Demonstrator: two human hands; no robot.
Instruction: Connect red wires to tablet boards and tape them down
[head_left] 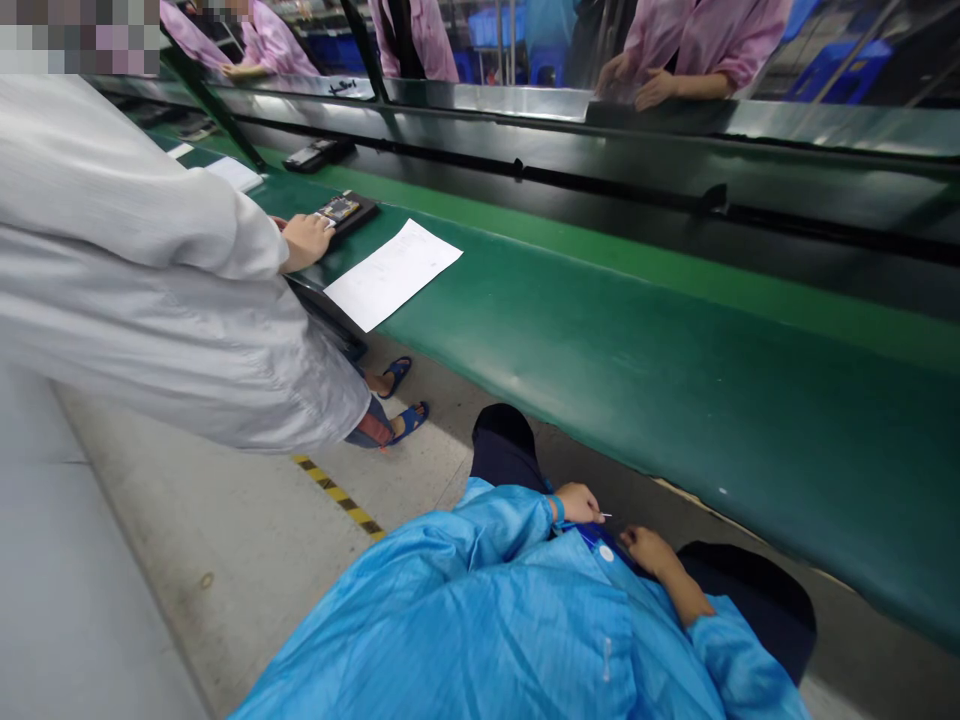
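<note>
My left hand rests over my lap, a blue band round its wrist. Its fingers are closed on a thin pale stick-like piece, too small to name, whose tip pokes out. Beside it, slightly apart, my right hand lies over my thigh with curled fingers; whatever they may hold is hidden. Between the hands, dark blue cloth and a round white spot show on my front. Both hands are below the near edge of the green bench.
A white paper sheet lies on the bench. At left, a person in a pale coat has a hand at a dark tray with an electronic part. Another dark device lies farther off. People in pink stand across the line.
</note>
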